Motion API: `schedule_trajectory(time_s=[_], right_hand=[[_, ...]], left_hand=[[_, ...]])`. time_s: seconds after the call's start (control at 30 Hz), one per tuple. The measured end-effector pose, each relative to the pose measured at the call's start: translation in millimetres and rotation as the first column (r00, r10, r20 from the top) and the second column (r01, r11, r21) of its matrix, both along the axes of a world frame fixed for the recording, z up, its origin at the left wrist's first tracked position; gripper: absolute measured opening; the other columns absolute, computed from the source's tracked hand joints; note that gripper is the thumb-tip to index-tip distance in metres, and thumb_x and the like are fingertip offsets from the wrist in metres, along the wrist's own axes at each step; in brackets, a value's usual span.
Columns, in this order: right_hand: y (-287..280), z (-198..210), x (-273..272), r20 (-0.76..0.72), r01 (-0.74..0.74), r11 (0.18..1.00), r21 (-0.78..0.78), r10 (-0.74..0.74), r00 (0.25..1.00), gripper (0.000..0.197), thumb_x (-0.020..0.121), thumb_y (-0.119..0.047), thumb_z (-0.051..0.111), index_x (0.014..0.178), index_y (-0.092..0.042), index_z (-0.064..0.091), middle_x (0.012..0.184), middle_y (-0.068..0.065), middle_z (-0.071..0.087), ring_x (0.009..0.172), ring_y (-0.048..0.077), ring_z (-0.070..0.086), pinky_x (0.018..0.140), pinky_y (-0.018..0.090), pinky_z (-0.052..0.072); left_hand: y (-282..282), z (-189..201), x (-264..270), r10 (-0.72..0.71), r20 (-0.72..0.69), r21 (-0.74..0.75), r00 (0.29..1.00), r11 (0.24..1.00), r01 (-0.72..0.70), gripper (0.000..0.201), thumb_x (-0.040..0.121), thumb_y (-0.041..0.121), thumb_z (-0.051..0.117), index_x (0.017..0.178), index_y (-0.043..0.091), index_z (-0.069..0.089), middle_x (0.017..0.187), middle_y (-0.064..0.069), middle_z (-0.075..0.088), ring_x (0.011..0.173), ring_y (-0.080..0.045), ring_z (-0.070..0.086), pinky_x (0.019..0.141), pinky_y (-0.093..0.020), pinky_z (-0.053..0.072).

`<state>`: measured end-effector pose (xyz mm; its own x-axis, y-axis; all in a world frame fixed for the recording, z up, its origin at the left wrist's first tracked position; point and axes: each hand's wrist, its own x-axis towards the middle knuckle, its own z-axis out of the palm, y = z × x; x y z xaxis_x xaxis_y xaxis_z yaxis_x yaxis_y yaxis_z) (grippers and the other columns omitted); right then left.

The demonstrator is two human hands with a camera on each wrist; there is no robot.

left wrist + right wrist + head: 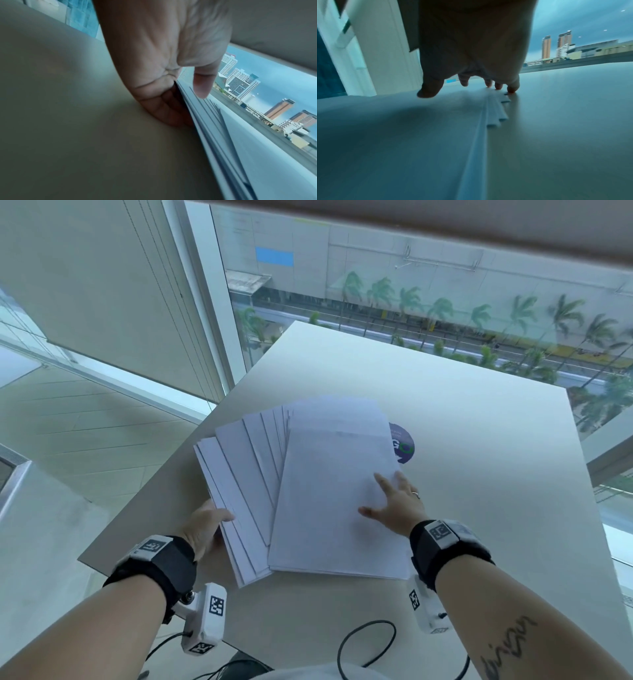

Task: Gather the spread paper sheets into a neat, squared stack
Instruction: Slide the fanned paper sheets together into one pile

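Observation:
White paper sheets (pixel 325 494) lie on a pale table (pixel 479 474), fanned out to the left under one large top sheet. My left hand (pixel 207 525) holds the fan's left edge. In the left wrist view its thumb (pixel 202 85) lies on the stepped sheet edges (pixel 231 142) and its fingers (pixel 168 115) curl in against them at table level. My right hand (pixel 394 503) rests spread and flat on the top sheet near its right edge. In the right wrist view its fingertips (pixel 511 90) touch down where the sheets (pixel 402 135) meet the table.
A round purple sticker (pixel 404 445) with green lettering shows from under the sheets' right edge. A black cable (pixel 366 645) loops at the near table edge. The table's left edge runs diagonally just beside my left hand. Windows stand behind the table.

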<state>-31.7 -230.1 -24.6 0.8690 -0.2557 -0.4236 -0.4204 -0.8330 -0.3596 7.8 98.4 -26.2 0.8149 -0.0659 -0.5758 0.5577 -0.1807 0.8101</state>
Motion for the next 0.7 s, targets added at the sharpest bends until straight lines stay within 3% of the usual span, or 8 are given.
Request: schedule_trajectory(time_s=[0.07,0.13,0.3,0.43,0.57,0.7], right_hand=[[-7.4,1.3,5.3,0.001,0.121,0.992,0.039,-0.121,0.993,0.085,0.079,-0.058,0.055,0.147,-0.032,0.01,0.156,0.017,-0.003,0.143,0.037,0.003,0.115,0.044,0.013],[-10.1,-0.8,7.5,-0.053,0.144,0.99,-0.002,-0.144,0.988,0.085,0.08,-0.061,0.05,0.147,-0.032,0.007,0.156,0.018,-0.004,0.143,0.037,0.001,0.115,0.046,0.012],[17.6,-3.6,9.5,-0.139,-0.038,0.996,-0.082,0.027,0.99,0.085,0.077,-0.067,0.047,0.144,-0.042,0.001,0.156,0.012,-0.018,0.144,0.033,-0.01,0.115,0.05,0.007],[45.3,-2.1,7.8,-0.18,-0.119,0.988,-0.099,0.1,0.979,0.086,0.078,-0.069,0.044,0.143,-0.045,-0.006,0.155,0.008,-0.024,0.144,0.03,-0.016,0.114,0.053,0.002],[60.6,-2.0,3.8,-0.196,-0.229,0.97,-0.079,0.211,0.958,0.088,0.076,-0.071,0.045,0.142,-0.048,-0.009,0.154,0.008,-0.028,0.143,0.03,-0.019,0.114,0.053,0.0],[63.3,4.1,7.6,-0.151,-0.303,0.953,-0.008,0.299,0.942,0.081,0.078,-0.068,0.044,0.143,-0.046,0.001,0.156,0.006,-0.021,0.144,0.028,-0.016,0.114,0.051,0.002]], left_hand=[[6.1,-10.4,0.7,0.013,-0.001,-0.006,1.0,1.0,-0.013,0.077,0.059,0.031,0.068,0.128,0.007,0.044,0.134,-0.015,0.052,0.123,-0.034,0.048,0.107,-0.054,0.036],[10.5,-20.3,1.4,0.018,0.003,-0.019,1.0,1.0,-0.018,0.098,0.048,0.04,0.076,0.134,0.008,0.039,0.14,-0.014,0.047,0.128,-0.032,0.044,0.109,-0.053,0.033],[-4.4,-0.3,-8.1,0.003,0.029,0.071,1.0,0.997,-0.005,0.075,0.073,0.033,0.069,0.135,0.008,0.036,0.141,-0.008,0.044,0.131,-0.028,0.04,0.105,-0.039,0.031],[-6.2,-1.4,-8.3,0.002,0.059,0.146,0.998,0.989,-0.011,0.105,0.065,0.05,0.071,0.145,0.008,0.019,0.154,-0.011,0.027,0.14,-0.029,0.027,0.113,-0.047,0.025],[-8.9,-5.8,-8.9,0.033,0.079,0.167,0.996,0.985,-0.046,0.099,0.078,0.04,0.066,0.147,0.005,0.005,0.159,-0.012,0.011,0.145,-0.028,0.015,0.115,-0.045,0.018],[-9.9,-2.5,-9.8,0.041,0.088,0.165,0.995,0.985,-0.056,0.097,0.079,0.039,0.066,0.147,0.004,0.006,0.158,-0.012,0.012,0.145,-0.028,0.016,0.115,-0.044,0.018]])
